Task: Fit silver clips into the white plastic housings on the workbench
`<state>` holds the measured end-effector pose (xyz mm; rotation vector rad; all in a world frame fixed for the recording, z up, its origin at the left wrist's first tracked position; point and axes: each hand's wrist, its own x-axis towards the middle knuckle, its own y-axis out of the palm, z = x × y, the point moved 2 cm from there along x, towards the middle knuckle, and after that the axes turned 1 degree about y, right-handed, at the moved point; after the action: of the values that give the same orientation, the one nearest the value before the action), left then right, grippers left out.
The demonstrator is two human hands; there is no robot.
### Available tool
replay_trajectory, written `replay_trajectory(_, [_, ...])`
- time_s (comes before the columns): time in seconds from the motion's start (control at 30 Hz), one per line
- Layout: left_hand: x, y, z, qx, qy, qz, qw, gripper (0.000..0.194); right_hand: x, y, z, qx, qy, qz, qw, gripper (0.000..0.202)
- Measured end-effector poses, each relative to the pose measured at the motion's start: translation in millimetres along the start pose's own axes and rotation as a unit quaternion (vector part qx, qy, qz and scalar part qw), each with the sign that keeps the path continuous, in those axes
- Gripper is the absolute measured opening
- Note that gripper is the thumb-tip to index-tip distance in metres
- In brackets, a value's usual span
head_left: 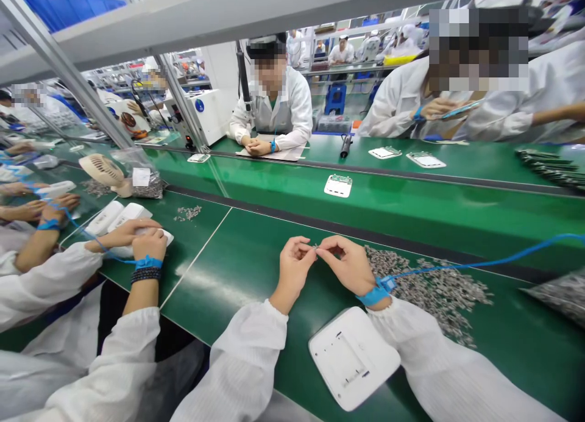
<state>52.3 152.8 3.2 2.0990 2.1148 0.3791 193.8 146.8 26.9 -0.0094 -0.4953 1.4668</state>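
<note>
My left hand [294, 271] and my right hand [348, 263] meet fingertip to fingertip above the green table. Both are closed in a pinch around a tiny metallic part [315, 247], too small to name. A blue wrist strap [375, 294] with a cord circles my right wrist. Beyond and beside that wrist spreads a pile of small grey metal parts [429, 288]. Below my hands lies a white square plastic housing [340, 355] with a rectangular recess, partly covered by my right sleeve.
At left, a co-worker's hands [148, 239] rest on white housings [123, 218]. A small fan [103, 169] stands beside a bag of parts [147, 184]. Across the table runs a green conveyor [274, 193] carrying a white panel [338, 186]. Another parts bag [560, 294] lies at right.
</note>
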Motion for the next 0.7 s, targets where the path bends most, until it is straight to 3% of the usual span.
replay_trajectory(0.2, [-3, -1.3, -6, 0.118, 0.058, -0.003, 0.991, 0.032, 0, 5, -6, 0.038, 0.05, 0.001, 0.998, 0.039])
replay_trajectory(0.4, [-5, -4.9, -8, 0.206, 0.083, -0.008, 0.975, 0.029, 2, 2, 0, 0.088, 0.056, 0.025, 0.994, 0.05])
replay_trajectory(0.6, [8, -9.4, -4, 0.319, 0.095, 0.017, 0.943, 0.015, 1, -12, 27, 0.061, 0.043, 0.105, 0.992, 0.028])
replay_trajectory(0.7, [4, -7.3, -12, 0.352, 0.116, 0.029, 0.928, 0.019, -11, -20, 39, 0.025, 0.035, 0.132, 0.99, 0.023])
